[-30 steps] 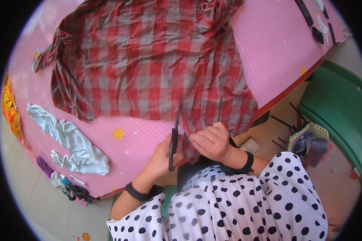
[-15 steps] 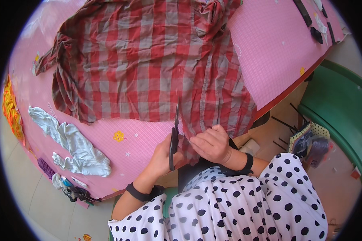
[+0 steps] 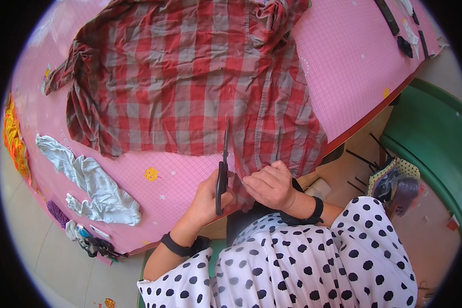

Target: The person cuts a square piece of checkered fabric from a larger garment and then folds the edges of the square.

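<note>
Probably light, soft and limp, best pinched at the near edge, the plaid shirt (image 3: pixel 190 77) is lying across the pink table (image 3: pixel 344 77), left hand (image 3: pixel 205 197) gripping scissors (image 3: pixel 221 185), right hand (image 3: pixel 272 186) holding its near-right edge.

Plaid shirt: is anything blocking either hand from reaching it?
Nothing visible blocks either hand. The left hand holds black-handled scissors, whose blades meet the plaid shirt at its near edge; the right hand grips the cloth directly, just right of them.
</note>
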Tool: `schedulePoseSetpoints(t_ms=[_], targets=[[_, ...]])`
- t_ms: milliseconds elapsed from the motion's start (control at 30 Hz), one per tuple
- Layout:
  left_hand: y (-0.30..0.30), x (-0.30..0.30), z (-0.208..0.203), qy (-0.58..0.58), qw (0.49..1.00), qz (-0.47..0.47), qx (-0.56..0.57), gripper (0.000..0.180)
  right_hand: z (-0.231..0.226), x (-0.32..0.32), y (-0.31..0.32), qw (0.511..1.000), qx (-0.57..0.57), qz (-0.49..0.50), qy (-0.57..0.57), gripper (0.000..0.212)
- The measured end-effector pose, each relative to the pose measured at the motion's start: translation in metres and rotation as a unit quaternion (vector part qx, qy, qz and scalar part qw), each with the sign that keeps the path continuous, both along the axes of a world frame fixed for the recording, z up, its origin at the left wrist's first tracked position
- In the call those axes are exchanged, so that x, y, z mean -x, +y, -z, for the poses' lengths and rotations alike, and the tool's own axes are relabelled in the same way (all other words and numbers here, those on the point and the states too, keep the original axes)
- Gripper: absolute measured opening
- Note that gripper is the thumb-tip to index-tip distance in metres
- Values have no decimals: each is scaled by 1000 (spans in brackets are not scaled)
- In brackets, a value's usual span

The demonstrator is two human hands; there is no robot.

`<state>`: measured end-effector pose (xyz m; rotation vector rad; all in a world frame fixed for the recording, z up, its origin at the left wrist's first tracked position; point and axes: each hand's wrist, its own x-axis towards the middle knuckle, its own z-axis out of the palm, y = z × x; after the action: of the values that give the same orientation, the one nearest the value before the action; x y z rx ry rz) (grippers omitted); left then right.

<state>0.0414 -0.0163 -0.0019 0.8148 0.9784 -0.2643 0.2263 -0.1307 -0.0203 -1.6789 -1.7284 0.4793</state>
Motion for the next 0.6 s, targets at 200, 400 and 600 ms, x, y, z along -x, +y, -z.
schedulePoseSetpoints(t_ms=[200, 400, 600], targets=[[0, -2, 9, -2, 1000, -19, -19, 49, -1, -2, 0, 1000, -1, -2, 1, 28], [7, -11, 9, -15, 1000, -14, -13, 50, -2, -6, 1, 1000, -22, 5, -9, 23], [8, -8, 13, -26, 999, 17, -19, 54, -2, -12, 0, 1000, -24, 11, -6, 23]])
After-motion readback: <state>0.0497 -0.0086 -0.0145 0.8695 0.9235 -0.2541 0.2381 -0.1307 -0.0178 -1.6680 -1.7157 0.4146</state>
